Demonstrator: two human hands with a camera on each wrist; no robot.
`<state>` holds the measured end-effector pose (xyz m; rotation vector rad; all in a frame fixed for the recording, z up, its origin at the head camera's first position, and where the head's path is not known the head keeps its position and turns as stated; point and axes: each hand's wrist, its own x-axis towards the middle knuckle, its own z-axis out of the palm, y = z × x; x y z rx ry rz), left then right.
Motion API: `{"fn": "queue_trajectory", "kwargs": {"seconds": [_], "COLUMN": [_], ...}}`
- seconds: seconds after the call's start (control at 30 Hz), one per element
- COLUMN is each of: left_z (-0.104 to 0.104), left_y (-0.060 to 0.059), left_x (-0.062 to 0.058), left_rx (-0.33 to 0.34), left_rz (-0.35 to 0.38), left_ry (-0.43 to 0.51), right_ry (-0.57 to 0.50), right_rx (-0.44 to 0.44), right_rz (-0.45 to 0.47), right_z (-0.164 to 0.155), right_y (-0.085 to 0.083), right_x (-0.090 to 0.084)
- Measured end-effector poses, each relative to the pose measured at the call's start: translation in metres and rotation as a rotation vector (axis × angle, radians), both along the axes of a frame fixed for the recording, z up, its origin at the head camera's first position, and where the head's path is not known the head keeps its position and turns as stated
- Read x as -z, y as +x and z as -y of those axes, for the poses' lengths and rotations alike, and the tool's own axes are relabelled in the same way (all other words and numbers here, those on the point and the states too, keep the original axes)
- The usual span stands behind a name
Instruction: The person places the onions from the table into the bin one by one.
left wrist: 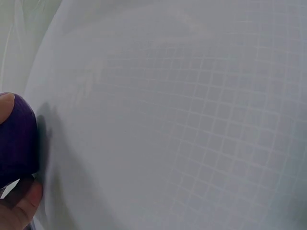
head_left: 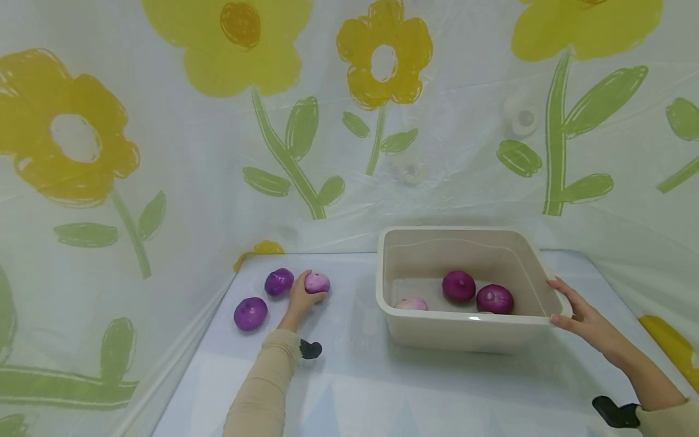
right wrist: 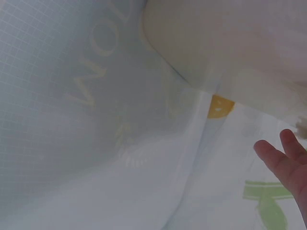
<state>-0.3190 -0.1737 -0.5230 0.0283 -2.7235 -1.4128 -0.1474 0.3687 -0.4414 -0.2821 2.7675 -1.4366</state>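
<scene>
My left hand grips a pale purple onion at the left back of the table, thumb on its near side and fingers on its far side. In the left wrist view the onion looks dark and is cut off by the frame edge. Two darker purple onions lie left of this hand. My right hand holds the right rim of a beige plastic tub, thumb at the near corner. Two of its fingers extend outside the tub wall. Inside the tub lie two dark red onions and a pale one, partly hidden by the front wall.
A white cloth with faint patterns covers the table. Behind and beside it hangs a pale curtain printed with yellow flowers. The tub stands at the right back, close to the curtain.
</scene>
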Motion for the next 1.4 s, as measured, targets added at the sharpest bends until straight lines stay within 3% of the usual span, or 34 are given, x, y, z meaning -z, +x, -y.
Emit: {"fn": "queue_trajectory", "kwargs": {"seconds": [0.37, 0.7, 1.0, 1.27, 1.4], "left_z": [-0.001, -0.003, -0.007, -0.014, -0.018], "left_y": [-0.003, -0.01, -0.012, -0.016, -0.018], "left_x": [-0.004, -0.021, -0.042, -0.072, -0.087], "left_rx": [-0.01, -0.032, -0.001, 0.036, 0.049], "left_rz": [0.032, 0.055, 0.058, 0.078, 0.063], "left_ry": [0.058, 0.092, 0.178, 0.271, 0.263], "right_ry": [-0.002, 0.0, 0.007, 0.004, 0.005], "right_rx": [0.0, 0.005, 0.006, 0.003, 0.004], "right_rz": [-0.007, 0.016, 0.008, -0.001, 0.004], "right_z": [0.001, 0.001, 0.0, 0.001, 0.001], "right_y": [0.0, 0.0, 0.0, 0.0, 0.0], "right_x": [-0.001, -0.002, -0.001, -0.001, -0.002]}}
